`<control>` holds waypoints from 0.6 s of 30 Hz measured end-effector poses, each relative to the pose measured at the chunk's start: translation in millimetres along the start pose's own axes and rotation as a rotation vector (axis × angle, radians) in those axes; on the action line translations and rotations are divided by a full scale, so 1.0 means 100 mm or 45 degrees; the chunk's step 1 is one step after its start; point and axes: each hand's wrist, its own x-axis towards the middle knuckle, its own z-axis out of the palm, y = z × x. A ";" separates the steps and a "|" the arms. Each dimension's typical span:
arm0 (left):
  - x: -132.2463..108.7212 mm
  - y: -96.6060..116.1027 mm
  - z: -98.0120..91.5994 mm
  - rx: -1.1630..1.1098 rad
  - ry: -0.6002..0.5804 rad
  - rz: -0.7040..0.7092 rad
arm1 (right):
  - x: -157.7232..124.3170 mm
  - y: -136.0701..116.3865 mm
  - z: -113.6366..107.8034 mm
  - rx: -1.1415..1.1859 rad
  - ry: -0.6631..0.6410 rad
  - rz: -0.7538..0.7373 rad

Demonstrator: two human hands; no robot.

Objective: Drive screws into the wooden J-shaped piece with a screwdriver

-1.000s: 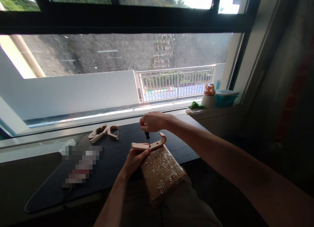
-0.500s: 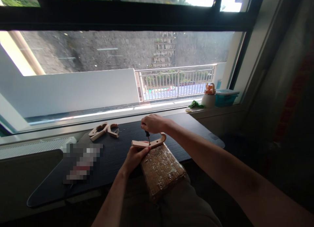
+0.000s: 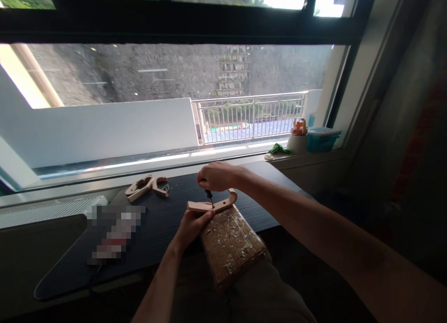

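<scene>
My left hand (image 3: 193, 225) is closed on a pale wooden hook (image 3: 218, 205), its thumb pressing near the middle. One end of the hook curls up at the right, and a dark hole shows beside the curl. Above it, my right hand (image 3: 215, 176) grips the handle of a screwdriver (image 3: 209, 196), whose thin shaft points down with the tip at the hook's surface. Under the hook's near side lies a block wrapped in brown tape (image 3: 233, 244), covered with small pits and resting on my lap against the table edge. Whether a screw sits at the tip is too small to tell.
Several more curved wooden pieces (image 3: 139, 188) lie at the back left of the black table (image 3: 167, 239). A blurred-out item (image 3: 115, 234) is nearer on the left. On the windowsill stand a teal box (image 3: 323, 140), a white container (image 3: 296, 144) and a green cloth (image 3: 278, 149).
My right hand has shifted slightly left, and the screwdriver's handle leans a little more to the left. My left hand, the hook and the block stay almost the same.
</scene>
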 end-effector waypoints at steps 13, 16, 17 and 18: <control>0.01 0.00 0.00 0.007 0.004 0.010 | 0.09 0.07 0.16 -0.018 0.080 0.142; 0.00 0.00 0.00 0.015 0.011 0.014 | 0.08 0.06 0.10 -0.034 0.066 0.119; 0.00 0.00 0.00 0.016 0.014 0.016 | 0.07 0.06 0.07 -0.037 0.064 0.091; 0.00 0.00 0.00 0.014 0.015 0.017 | 0.05 0.06 0.05 -0.037 0.064 0.056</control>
